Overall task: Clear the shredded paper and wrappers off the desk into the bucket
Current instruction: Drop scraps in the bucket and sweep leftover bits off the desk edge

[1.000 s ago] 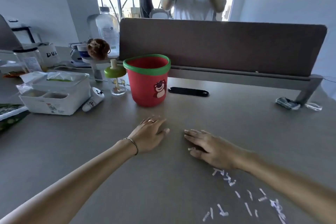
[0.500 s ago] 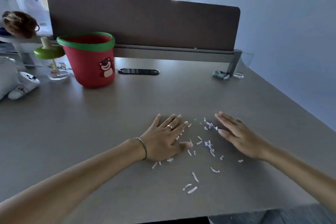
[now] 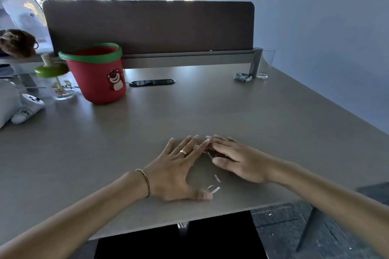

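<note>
The fingertips of both hands were brought together, touching at the far side of a small pile of shredded paper (image 3: 207, 151). The left hand (image 3: 176, 171) was laid flat on the desk (image 3: 263, 115), fingers spread and straight, nothing gripped, a ring (image 3: 183, 152) seen on one finger and a thin bracelet (image 3: 144, 181) at the wrist. The right hand (image 3: 240, 161) was also held open, palm down, fingers extended, thumb pointed left toward the pile. A few loose paper strips (image 3: 214, 188) were left just beside the left thumb, near the desk's near edge. Well apart, at the far left, the red bucket (image 3: 99, 78) with a green rim and a bear sticker was stood upright. Just right of it a black oblong object (image 3: 152, 82) was seen lying flat. At the far right, a crumpled wrapper (image 3: 242, 76) was spotted beside a clear drinking glass (image 3: 265, 63), against the foot of the brown divider panel (image 3: 147, 25).
</note>
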{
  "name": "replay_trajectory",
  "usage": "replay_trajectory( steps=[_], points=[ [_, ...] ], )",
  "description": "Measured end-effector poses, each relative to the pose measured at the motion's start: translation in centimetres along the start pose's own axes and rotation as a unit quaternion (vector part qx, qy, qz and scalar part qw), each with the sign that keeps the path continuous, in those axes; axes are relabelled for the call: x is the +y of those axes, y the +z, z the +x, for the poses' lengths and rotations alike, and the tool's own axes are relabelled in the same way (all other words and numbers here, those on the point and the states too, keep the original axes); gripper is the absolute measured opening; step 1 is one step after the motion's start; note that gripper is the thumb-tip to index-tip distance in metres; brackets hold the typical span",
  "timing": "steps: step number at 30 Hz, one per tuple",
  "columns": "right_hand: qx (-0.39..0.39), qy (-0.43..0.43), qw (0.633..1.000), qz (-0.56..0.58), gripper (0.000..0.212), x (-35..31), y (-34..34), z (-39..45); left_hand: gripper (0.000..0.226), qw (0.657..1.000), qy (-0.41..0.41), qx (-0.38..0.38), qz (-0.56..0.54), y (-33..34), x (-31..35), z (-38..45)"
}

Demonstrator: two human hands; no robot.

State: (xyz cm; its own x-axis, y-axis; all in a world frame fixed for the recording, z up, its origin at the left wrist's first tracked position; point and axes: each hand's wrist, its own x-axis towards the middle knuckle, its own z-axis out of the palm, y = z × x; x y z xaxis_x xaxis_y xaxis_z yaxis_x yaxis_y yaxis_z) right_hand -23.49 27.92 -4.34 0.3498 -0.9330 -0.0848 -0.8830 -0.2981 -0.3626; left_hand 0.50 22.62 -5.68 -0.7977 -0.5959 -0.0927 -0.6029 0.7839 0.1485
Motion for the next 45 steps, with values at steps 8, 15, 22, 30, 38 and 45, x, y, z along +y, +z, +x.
replay_trajectory(
  steps=[8,15,22,30,38,45],
  points=[
    [0.059,0.206,0.976,-0.039,0.076,3.5,1.0,-10.2,0.09,0.988,-0.088,0.113,-0.062,1.2,3.2,6.6],
    [0.084,0.243,0.963,-0.078,0.079,0.4,3.0,-6.1,0.057,0.944,-0.014,0.196,-0.263,0.9,5.6,6.2],
    [0.075,0.202,0.974,-0.066,0.087,-2.3,3.3,0.4,0.04,0.884,-0.079,0.271,-0.373,0.4,1.7,4.3],
    [0.099,0.053,0.992,-0.056,0.061,-1.8,2.9,1.2,0.035,0.852,-0.092,0.286,-0.428,0.5,1.5,3.9],
    [0.039,0.119,0.99,-0.061,0.081,-2.0,3.0,-1.2,0.051,0.79,-0.064,0.221,-0.569,0.5,2.9,3.5],
    [0.089,0.128,0.984,-0.082,0.096,-3.9,3.8,1.1,0.03,0.767,-0.095,0.34,-0.536,0.1,2.5,3.3]
  ],
)
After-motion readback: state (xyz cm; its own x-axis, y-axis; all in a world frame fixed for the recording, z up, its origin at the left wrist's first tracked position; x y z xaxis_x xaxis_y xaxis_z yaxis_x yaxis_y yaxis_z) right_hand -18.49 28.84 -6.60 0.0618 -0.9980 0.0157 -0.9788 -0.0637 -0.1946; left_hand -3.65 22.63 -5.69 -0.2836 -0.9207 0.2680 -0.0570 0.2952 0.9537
